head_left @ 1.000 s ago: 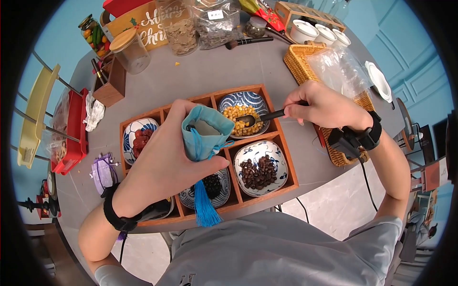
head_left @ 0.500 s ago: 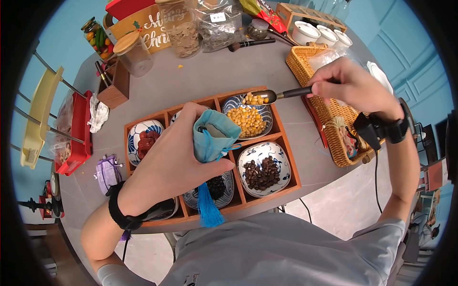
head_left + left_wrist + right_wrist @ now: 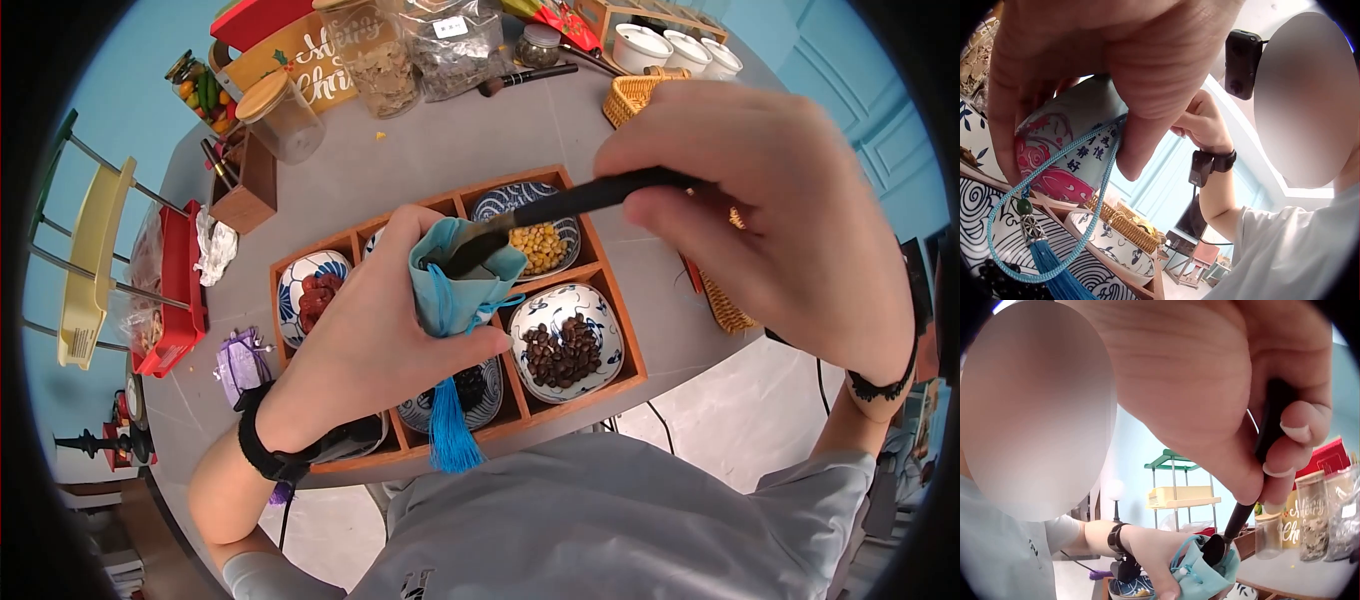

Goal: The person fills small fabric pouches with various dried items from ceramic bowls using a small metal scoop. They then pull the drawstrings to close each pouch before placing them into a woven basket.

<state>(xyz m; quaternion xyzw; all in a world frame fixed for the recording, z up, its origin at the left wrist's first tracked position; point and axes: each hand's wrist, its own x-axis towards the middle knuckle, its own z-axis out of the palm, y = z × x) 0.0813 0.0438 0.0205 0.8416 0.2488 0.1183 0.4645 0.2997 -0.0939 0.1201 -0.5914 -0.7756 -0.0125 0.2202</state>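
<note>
My left hand grips a light-blue drawstring pouch around its sides, with the mouth facing up. A blue tassel hangs below it; pink printing and dark characters show on the pouch in the left wrist view. In my right hand is the black handle of a small scoop, pinched between thumb and fingers. The scoop's head dips tilted into the pouch mouth. Beneath the handle, a patterned bowl holds yellow corn kernels. Contents of the pouch are hidden.
A divided wooden tray carries several bowls, among them coffee beans and dark-red dried pieces. Jars and bags line the back. A wicker basket lies partly behind the right hand. A purple pouch is at the left.
The scoop went from the corn bowl, lifted with kernels on it, then leftward to the pouch, where it now tips into the mouth. The left hand keeps its hold on the pouch.
</note>
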